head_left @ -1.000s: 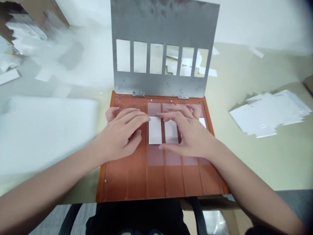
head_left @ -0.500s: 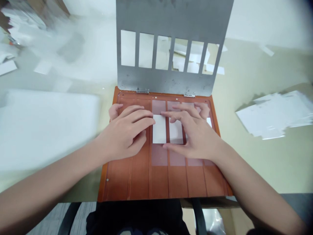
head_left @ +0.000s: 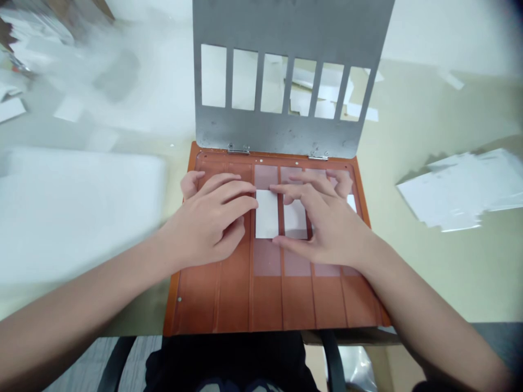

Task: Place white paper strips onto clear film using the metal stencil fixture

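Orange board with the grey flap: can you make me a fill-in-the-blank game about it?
1. The grey flap has ____ rectangular openings.
2. Two small metal ____ join it to the orange board.
3. The card beside the left hand is coloured ____.
4. In the picture, the big white rectangular thing lies to the ____ of the board.

Missing words: six; hinges; white; left.

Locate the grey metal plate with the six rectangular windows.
In the head view, the windowed metal plate stands raised at top centre, hinged to the orange board along its far edge, beyond the left hand and right hand.
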Available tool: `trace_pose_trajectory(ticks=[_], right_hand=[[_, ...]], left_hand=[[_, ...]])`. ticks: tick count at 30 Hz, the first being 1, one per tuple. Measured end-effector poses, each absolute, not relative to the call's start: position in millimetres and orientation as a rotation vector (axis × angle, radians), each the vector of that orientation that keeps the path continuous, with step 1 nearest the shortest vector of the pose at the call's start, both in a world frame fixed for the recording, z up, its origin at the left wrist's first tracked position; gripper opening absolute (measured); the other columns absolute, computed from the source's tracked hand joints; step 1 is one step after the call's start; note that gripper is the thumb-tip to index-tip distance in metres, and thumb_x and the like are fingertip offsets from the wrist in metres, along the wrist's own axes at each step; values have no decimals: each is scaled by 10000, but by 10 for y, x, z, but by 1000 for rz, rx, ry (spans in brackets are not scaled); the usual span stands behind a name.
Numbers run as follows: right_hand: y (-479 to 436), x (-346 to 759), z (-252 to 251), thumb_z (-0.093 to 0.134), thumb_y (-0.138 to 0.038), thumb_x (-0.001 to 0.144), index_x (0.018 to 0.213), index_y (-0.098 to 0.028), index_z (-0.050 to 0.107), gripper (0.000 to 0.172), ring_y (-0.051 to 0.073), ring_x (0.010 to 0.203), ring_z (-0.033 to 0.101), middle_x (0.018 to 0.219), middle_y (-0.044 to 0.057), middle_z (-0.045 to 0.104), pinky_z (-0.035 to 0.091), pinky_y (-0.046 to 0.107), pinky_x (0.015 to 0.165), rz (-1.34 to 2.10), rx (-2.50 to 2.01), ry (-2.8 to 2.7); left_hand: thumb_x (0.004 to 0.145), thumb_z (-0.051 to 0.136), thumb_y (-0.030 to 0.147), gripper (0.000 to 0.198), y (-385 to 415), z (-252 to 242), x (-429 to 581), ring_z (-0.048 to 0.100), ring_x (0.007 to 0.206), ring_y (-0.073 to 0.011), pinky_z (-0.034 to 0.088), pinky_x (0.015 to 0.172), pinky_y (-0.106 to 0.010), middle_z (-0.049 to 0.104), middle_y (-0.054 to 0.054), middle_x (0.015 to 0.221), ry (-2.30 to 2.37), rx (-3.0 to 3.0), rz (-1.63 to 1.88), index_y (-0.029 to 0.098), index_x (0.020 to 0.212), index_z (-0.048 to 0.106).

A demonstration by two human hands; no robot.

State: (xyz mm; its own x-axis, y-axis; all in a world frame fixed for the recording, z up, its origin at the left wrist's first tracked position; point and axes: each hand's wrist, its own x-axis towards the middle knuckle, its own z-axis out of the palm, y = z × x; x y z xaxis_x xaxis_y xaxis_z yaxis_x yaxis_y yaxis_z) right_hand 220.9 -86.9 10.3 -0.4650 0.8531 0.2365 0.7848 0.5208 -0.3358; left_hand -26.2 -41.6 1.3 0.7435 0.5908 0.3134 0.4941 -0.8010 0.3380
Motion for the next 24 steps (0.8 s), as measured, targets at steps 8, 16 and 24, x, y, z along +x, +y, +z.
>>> trace_pose_trajectory(ticks=[8,16,24], right_hand=[[-877,2203,112,678,-438,831,1222,-254,496,469,368,1300,538,1133,71,732,222,576,1042,275,-1375,-2394],[-885,2211,101,678,-448,833,1136,-261,493,402,357,1314,529,1219,65,717,210,576,1052,291,-1385,-2400],[-879,2207,110,679,-445,835,1045,-253,479,347,362,1312,529,1290,73,699,214,585,1061,299,-1376,-2396]], left_hand=[[864,465,108,249,-420,26,-253,597,1236,-331,276,985,-583,719,-47,1205,872,2694,589,243,1029,594],[877,493,124,280,-416,35,-256,581,1267,-313,324,1029,-573,717,-23,1249,854,2686,560,266,1062,646],[923,444,82,344,-433,33,-252,591,1307,-297,279,1094,-580,712,-33,1286,675,2788,551,259,1122,663]])
